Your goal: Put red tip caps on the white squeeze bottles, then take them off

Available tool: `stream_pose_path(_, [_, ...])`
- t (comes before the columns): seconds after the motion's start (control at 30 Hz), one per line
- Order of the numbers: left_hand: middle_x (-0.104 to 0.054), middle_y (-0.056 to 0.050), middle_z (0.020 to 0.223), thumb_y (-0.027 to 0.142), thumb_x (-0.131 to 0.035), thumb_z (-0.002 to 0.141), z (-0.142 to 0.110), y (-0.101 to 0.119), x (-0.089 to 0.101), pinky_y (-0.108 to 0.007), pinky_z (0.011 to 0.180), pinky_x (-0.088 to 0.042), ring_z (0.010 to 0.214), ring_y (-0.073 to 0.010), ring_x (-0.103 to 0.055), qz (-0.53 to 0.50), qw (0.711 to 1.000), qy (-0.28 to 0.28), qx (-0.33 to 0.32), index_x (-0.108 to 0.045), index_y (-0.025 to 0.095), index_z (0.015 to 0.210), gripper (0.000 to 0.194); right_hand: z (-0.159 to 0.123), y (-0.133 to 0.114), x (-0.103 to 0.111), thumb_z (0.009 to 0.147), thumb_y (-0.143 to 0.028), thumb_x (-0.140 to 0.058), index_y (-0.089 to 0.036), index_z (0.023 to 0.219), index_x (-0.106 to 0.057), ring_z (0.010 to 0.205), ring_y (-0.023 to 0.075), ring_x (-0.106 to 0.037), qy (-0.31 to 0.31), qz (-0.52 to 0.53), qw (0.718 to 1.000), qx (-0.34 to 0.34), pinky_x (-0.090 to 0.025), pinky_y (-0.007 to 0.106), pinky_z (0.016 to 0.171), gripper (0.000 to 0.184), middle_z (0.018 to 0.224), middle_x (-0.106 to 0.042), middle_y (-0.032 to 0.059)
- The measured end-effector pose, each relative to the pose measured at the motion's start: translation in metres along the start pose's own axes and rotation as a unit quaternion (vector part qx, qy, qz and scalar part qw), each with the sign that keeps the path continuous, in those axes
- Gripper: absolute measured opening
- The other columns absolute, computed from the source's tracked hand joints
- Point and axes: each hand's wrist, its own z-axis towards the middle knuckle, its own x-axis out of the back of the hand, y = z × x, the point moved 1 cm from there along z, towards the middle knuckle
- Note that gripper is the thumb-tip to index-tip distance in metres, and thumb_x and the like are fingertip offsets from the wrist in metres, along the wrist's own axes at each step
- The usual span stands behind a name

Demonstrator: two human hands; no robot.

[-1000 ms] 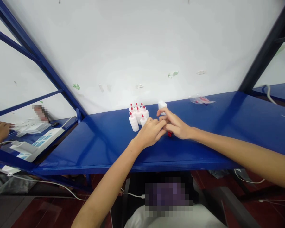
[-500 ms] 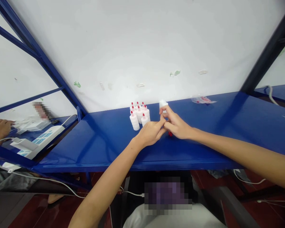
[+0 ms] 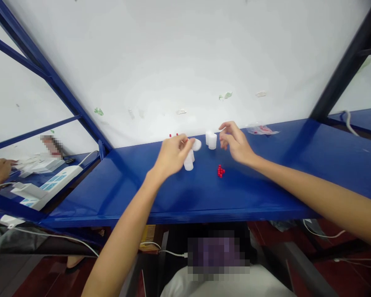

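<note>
Bottle (image 3: 196, 144) off the table, beyond the red caps (image 3: 221, 170) and to their left; left hand (image 3: 172, 156) has it pinched between thumb and fingers. Standing bottles (image 3: 188, 162) left of the caps, partly behind that hand. Pair of bottles (image 3: 212, 141) beyond the caps. Right hand (image 3: 236, 143) beyond the caps, a bit right; fingers bent, loosely parted, nothing between. Plastic bag (image 3: 262, 130) farther right of the caps, near the wall (image 3: 185, 62).
</note>
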Motion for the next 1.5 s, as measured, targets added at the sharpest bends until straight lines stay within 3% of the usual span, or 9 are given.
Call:
stream_pose_path(0.1, [-0.052,0.002,0.053,0.048,-0.045,0.094,0.014,-0.01,0.023,-0.026,0.055,-0.031,0.05,-0.0119,-0.043,0.056,0.995,-0.041,0.067,-0.055,0.018,0.069,0.04,0.013,0.015,0.011,0.081,-0.033,-0.048,-0.019,0.063,-0.048,0.059,0.0145,-0.045,0.055,-0.148,0.985,-0.062,-0.033,0.03,0.06,0.023,0.062,-0.045,0.0])
stream_pose_path(0.2, [-0.051,0.0,0.053,0.046,-0.046,0.091,0.025,-0.016,0.029,-0.028,0.055,-0.029,0.051,-0.0131,-0.043,0.104,0.986,-0.107,0.073,-0.052,0.019,0.061,0.04,0.021,0.024,0.015,0.08,-0.034,-0.048,-0.023,0.049,-0.031,0.051,0.0119,-0.031,0.03,-0.23,0.961,-0.153,-0.024,0.031,0.055,0.038,0.049,-0.026,-0.0027])
stream_pose_path(0.3, [-0.048,-0.001,0.053,0.045,-0.046,0.089,0.033,-0.017,0.023,-0.028,0.054,-0.028,0.051,-0.0135,-0.043,0.13,0.977,-0.152,0.071,-0.046,0.02,0.056,0.042,0.028,0.03,0.014,0.081,-0.036,-0.051,-0.022,0.056,-0.038,0.054,0.0131,-0.038,0.022,-0.238,0.958,-0.155,-0.026,0.03,0.057,0.031,0.051,-0.037,-0.0027])
stream_pose_path(0.43, [-0.05,-0.002,0.052,0.044,-0.05,0.086,0.038,-0.015,0.016,-0.028,0.052,-0.029,0.049,-0.0143,-0.045,0.173,0.965,-0.18,0.08,-0.046,0.02,0.054,0.04,0.038,0.04,0.01,0.082,-0.04,-0.054,-0.021,0.084,-0.05,0.064,0.0161,-0.051,-0.001,-0.219,0.962,-0.16,-0.035,0.029,0.063,0.019,0.071,-0.059,0.0004])
stream_pose_path(0.77, [-0.052,-0.004,0.049,0.034,-0.058,0.079,0.043,-0.015,0.011,-0.028,0.054,-0.037,0.054,-0.02,-0.058,0.229,0.941,-0.23,0.1,-0.047,0.019,0.053,0.032,0.043,0.051,-0.012,0.084,-0.044,-0.053,-0.019,0.099,-0.055,0.08,0.0219,-0.058,-0.073,-0.261,0.95,-0.159,-0.039,0.031,0.069,0.029,0.092,-0.066,0.0083])
stream_pose_path(1.03, [-0.058,-0.008,0.057,0.038,-0.063,0.079,0.037,-0.011,0.019,-0.03,0.057,-0.042,0.062,-0.0233,-0.061,0.272,0.93,-0.211,0.131,-0.052,0.018,0.058,0.031,0.028,0.033,0.007,0.08,-0.041,-0.053,-0.02,0.084,-0.057,0.069,0.0195,-0.051,-0.089,-0.315,0.937,-0.121,-0.033,0.03,0.063,0.022,0.076,-0.062,0.0044])
stream_pose_path(1.2, [-0.055,-0.005,0.053,0.047,-0.06,0.086,0.02,0.004,0.03,-0.03,0.056,-0.04,0.057,-0.0207,-0.056,0.258,0.958,-0.103,0.068,-0.057,0.017,0.062,0.038,0.018,0.032,0.013,0.078,-0.039,-0.052,-0.019,0.084,-0.062,0.072,0.0191,-0.051,-0.09,-0.248,0.959,-0.102,-0.035,0.03,0.066,0.023,0.075,-0.058,0.0023])
stream_pose_path(1.33, [-0.063,-0.003,0.064,0.052,-0.055,0.092,0.011,0.021,0.009,-0.028,0.061,-0.04,0.061,-0.016,-0.056,0.098,0.992,-0.074,-0.027,-0.061,0.017,0.072,0.04,0.017,0.036,0.006,0.07,-0.038,-0.056,-0.017,0.084,-0.062,0.085,0.0213,-0.054,-0.105,-0.124,0.982,-0.095,-0.04,0.032,0.075,0.026,0.091,-0.061,0.0053])
stream_pose_path(1.5, [-0.059,0.003,0.057,0.047,-0.051,0.096,0.011,0.015,-0.047,-0.024,0.056,-0.038,0.054,-0.0122,-0.055,-0.063,0.994,-0.078,-0.042,-0.06,0.018,0.084,0.033,0.009,0.031,-0.006,0.074,-0.041,-0.056,-0.017,0.084,-0.056,0.068,0.016,-0.049,-0.203,-0.006,0.973,-0.109,-0.039,0.029,0.066,0.026,0.074,-0.057,0.0008])
